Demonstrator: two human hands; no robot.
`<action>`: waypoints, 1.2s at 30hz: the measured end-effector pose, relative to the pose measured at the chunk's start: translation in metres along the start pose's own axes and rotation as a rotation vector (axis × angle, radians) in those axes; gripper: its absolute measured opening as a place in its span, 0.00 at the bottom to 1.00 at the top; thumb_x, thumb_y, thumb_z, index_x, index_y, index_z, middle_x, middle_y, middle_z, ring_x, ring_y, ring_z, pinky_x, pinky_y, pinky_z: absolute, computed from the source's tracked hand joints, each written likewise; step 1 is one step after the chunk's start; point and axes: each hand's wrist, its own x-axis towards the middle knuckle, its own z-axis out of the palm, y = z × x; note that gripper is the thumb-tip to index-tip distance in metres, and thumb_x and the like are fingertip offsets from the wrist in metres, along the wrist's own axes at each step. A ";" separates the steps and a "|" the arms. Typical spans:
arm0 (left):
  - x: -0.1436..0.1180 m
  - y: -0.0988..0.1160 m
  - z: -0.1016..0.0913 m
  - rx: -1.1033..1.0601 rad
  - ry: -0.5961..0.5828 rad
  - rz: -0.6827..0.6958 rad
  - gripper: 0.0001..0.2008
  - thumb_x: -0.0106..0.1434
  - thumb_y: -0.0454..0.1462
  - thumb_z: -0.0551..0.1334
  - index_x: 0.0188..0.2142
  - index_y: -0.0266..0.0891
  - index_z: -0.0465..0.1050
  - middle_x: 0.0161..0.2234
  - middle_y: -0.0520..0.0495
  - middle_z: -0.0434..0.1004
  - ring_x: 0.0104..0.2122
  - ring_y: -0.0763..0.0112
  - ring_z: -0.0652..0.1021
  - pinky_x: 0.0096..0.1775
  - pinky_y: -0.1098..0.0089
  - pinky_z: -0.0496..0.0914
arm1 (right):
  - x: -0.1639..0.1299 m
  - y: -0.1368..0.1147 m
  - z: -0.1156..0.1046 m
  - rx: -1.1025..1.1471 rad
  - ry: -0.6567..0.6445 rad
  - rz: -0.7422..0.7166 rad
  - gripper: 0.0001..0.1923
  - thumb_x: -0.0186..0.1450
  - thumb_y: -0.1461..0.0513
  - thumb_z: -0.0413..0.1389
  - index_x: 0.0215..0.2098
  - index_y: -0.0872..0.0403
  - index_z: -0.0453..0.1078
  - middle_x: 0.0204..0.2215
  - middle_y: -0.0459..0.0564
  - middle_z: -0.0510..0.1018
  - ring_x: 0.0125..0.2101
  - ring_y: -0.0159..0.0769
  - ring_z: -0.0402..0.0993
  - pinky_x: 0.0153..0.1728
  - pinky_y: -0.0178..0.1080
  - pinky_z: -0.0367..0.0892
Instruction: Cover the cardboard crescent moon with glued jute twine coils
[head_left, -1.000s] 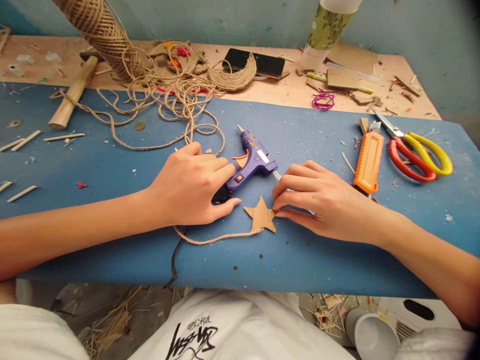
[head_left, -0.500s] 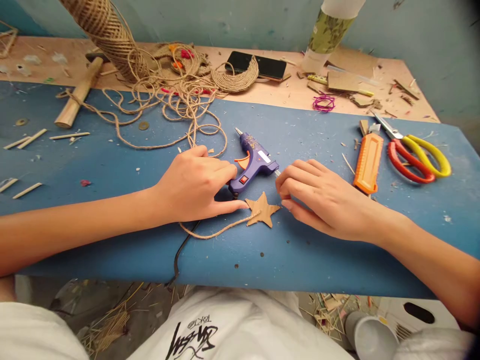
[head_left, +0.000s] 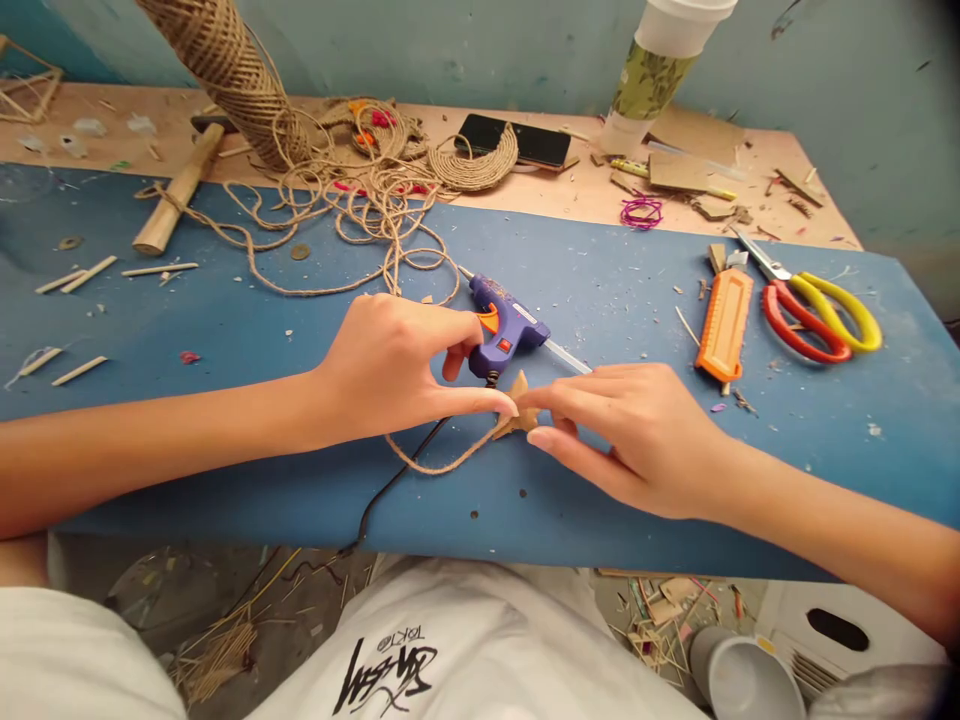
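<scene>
A small cardboard star (head_left: 528, 420) lies on the blue table, partly hidden by my fingers. One end of a piece of twine (head_left: 439, 470) rests on it. My left hand (head_left: 405, 360) has its thumb stretched out onto the star, with the index finger apart from it beside the glue gun and the other fingers curled. From the right, my right hand (head_left: 630, 430) reaches the star with its index fingertip close to my left thumb; its own thumb is apart, at the star's lower edge. Just behind lies a purple glue gun (head_left: 510, 325) with a glue stick (head_left: 568, 357) sticking out.
Loose twine (head_left: 390, 215) tangles from a big spool (head_left: 232, 80) at the back left, near a hammer (head_left: 180, 190). An orange utility knife (head_left: 725, 325) and scissors (head_left: 814, 310) lie right. Behind are a phone (head_left: 517, 140) and a cup (head_left: 652, 80). A black cord (head_left: 375, 505) crosses the front edge.
My right hand has moved left onto the star, covering part of it. My left thumb has slid further over the star. The view has shifted slightly.
</scene>
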 end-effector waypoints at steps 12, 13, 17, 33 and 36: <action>-0.026 0.022 0.003 -0.182 0.039 0.089 0.05 0.74 0.39 0.69 0.44 0.41 0.81 0.29 0.61 0.83 0.21 0.80 0.74 0.30 0.72 0.63 | -0.005 -0.031 0.011 0.710 0.121 0.544 0.26 0.82 0.46 0.51 0.35 0.53 0.76 0.29 0.43 0.80 0.24 0.26 0.65 0.30 0.36 0.61; -0.028 0.024 0.003 -0.186 0.035 0.102 0.04 0.73 0.38 0.69 0.45 0.41 0.80 0.31 0.61 0.85 0.21 0.80 0.74 0.31 0.72 0.63 | -0.005 -0.032 0.014 0.742 0.143 0.551 0.25 0.81 0.46 0.52 0.36 0.53 0.77 0.30 0.43 0.81 0.24 0.26 0.65 0.30 0.36 0.62; -0.039 0.033 0.002 -0.192 0.004 0.116 0.12 0.73 0.46 0.68 0.47 0.41 0.76 0.42 0.58 0.88 0.22 0.79 0.76 0.31 0.69 0.64 | -0.003 -0.035 0.019 0.856 0.233 0.570 0.19 0.78 0.46 0.58 0.43 0.52 0.80 0.35 0.44 0.82 0.25 0.25 0.71 0.32 0.34 0.67; -0.050 0.045 0.016 0.092 0.059 0.314 0.25 0.76 0.31 0.57 0.70 0.32 0.58 0.29 0.59 0.83 0.23 0.70 0.80 0.31 0.67 0.68 | 0.001 -0.056 0.042 1.319 0.395 0.584 0.20 0.70 0.51 0.69 0.53 0.51 0.69 0.36 0.44 0.78 0.27 0.31 0.78 0.24 0.34 0.71; -0.048 0.044 0.018 -0.002 0.070 0.331 0.26 0.78 0.35 0.58 0.71 0.31 0.57 0.40 0.50 0.86 0.34 0.68 0.84 0.38 0.67 0.72 | 0.001 -0.054 0.038 1.247 0.450 0.604 0.20 0.71 0.48 0.67 0.50 0.50 0.69 0.34 0.43 0.78 0.24 0.30 0.74 0.24 0.37 0.72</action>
